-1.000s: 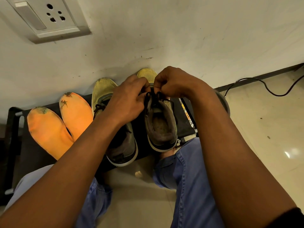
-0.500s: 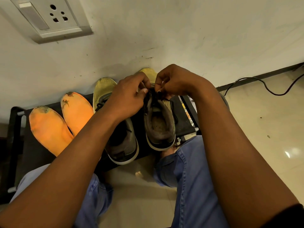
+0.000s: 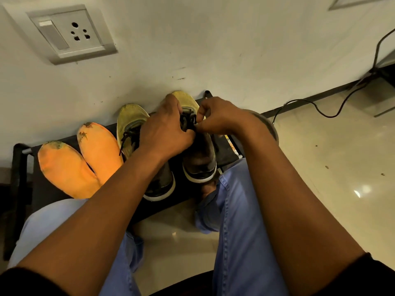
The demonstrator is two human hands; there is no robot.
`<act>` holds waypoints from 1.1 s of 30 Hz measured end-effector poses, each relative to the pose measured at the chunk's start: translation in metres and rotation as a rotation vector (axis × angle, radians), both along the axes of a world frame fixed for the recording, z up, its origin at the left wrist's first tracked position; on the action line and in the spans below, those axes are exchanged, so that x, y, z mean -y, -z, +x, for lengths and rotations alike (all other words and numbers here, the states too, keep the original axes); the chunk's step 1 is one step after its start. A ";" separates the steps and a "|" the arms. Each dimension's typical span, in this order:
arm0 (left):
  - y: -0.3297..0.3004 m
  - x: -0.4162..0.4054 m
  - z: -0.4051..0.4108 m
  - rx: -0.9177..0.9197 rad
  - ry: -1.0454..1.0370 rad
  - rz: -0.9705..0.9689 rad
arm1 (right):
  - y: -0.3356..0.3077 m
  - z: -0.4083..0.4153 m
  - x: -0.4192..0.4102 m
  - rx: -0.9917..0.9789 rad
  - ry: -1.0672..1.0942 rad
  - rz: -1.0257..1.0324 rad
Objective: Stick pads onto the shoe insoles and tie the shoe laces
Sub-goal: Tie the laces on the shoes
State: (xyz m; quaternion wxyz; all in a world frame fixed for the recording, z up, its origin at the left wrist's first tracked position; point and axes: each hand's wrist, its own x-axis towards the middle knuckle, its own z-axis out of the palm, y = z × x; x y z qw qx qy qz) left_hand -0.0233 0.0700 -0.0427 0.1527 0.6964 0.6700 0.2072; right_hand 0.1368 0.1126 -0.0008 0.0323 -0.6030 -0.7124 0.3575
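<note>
Two yellow-toed shoes stand side by side on a low black rack [image 3: 20,165], toes to the wall. Both hands work over the right shoe [image 3: 197,163]. My left hand [image 3: 165,133] lies across its tongue, fingers curled on the black laces [image 3: 188,121]. My right hand [image 3: 215,119] pinches the laces from the right. The left shoe [image 3: 130,124] has loose black laces and is partly hidden under my left forearm. Two orange insoles [image 3: 85,159] lie side by side to the left, with dark marks at their toe ends. No pads are visible.
The white wall stands right behind the rack and carries a switch-and-socket plate [image 3: 68,33]. A black cable [image 3: 320,110] trails over the glossy tiled floor at the right. My knees in blue jeans [image 3: 237,221] sit just in front of the rack.
Both hands have shifted a little toward the toe of the right shoe, still on its laces. The view has tilted up slightly. Shoes and insoles have not moved.
</note>
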 end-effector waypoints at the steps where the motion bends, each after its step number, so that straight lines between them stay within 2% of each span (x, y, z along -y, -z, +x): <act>1: 0.002 0.001 0.002 -0.030 -0.010 0.011 | 0.000 -0.002 0.004 0.014 -0.002 -0.003; 6: 0.014 -0.001 0.006 -0.121 -0.062 0.046 | 0.019 -0.013 0.021 0.082 0.130 0.245; 12: 0.012 0.001 0.003 -0.126 -0.098 0.033 | 0.026 -0.009 0.020 0.103 0.235 0.299; 20: 0.012 0.002 0.004 -0.126 -0.077 -0.016 | 0.025 -0.002 0.014 0.031 0.304 0.187; 25: 0.008 0.002 -0.003 -0.082 -0.007 -0.032 | 0.028 -0.004 0.010 0.033 0.269 0.169; 29: -0.001 -0.003 -0.014 0.069 0.017 -0.076 | 0.021 0.003 0.004 -0.099 0.204 0.011; 33: -0.010 -0.005 -0.020 0.238 -0.024 -0.072 | 0.014 0.009 -0.002 -0.305 0.277 -0.096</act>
